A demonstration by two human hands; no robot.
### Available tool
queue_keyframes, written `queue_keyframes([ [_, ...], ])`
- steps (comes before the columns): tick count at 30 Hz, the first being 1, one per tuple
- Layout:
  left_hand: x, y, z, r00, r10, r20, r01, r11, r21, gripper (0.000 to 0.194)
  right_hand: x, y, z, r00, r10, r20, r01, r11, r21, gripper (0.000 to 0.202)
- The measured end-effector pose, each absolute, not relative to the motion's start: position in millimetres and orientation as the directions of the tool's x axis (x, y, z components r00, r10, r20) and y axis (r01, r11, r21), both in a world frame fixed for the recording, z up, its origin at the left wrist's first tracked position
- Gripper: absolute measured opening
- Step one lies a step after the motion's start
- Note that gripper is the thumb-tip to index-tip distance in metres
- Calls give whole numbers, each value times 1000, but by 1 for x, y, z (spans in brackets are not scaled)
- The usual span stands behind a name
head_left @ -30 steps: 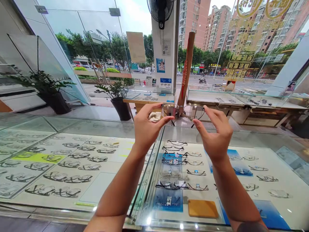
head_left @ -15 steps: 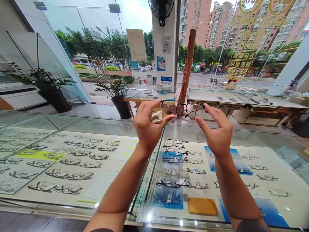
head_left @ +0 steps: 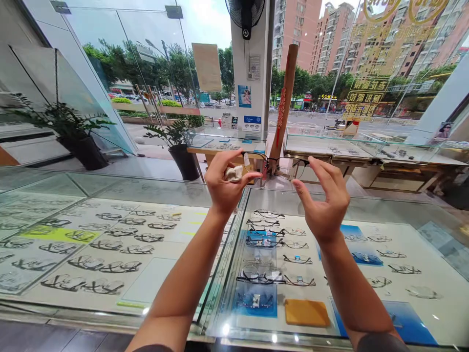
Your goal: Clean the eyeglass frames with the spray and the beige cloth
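Observation:
A pair of dark-rimmed eyeglasses [head_left: 272, 159] is held up in the air between both hands, above the glass counter. My left hand [head_left: 223, 191] has its fingers at the left end of the frame, with the thumb below the left lens. A crumpled off-white cloth [head_left: 233, 173] is tucked into that same hand. At the other end, the fingertips of my right hand [head_left: 327, 203] meet the right corner of the frame, and the thumb sits lower, under the right lens. The temples are hard to make out against the background.
Below my arms, a glass display counter [head_left: 205, 313] holds rows of eyeglasses [head_left: 261, 276] and an orange-brown pad [head_left: 307, 313]. Farther off stand a potted plant [head_left: 185, 161], a leaning wooden post [head_left: 286, 98] and more glass showcases [head_left: 322, 142]. A wall fan [head_left: 246, 17] hangs above.
My right hand has shifted slightly left, and the eyeglasses have tilted a little. My left hand has moved only slightly, still with the cloth and the frame.

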State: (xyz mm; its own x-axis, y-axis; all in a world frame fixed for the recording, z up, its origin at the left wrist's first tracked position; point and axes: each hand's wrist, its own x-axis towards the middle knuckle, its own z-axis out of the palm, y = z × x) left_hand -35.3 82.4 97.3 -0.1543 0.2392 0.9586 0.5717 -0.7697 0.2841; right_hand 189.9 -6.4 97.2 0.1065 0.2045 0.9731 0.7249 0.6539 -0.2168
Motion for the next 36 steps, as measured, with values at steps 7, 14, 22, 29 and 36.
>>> queue_keyframes([
  [7,-29,66,98,-207,188,960,619,-734,278,62,200,9,94,167,408,897,520,737,-432,47],
  [14,-17,31,106,-204,229,952,609,-731,307,54,208,11,94,192,575,795,287,742,-606,49],
  [22,-16,41,103,-196,333,922,569,-727,383,53,207,7,96,226,538,812,379,720,-582,47],
  [29,-17,62,98,-171,510,843,363,-763,535,54,199,-4,98,238,384,892,568,690,-449,40],
  [36,-15,60,98,-185,428,885,338,-818,466,57,198,0,96,269,375,887,490,740,-462,36],
])
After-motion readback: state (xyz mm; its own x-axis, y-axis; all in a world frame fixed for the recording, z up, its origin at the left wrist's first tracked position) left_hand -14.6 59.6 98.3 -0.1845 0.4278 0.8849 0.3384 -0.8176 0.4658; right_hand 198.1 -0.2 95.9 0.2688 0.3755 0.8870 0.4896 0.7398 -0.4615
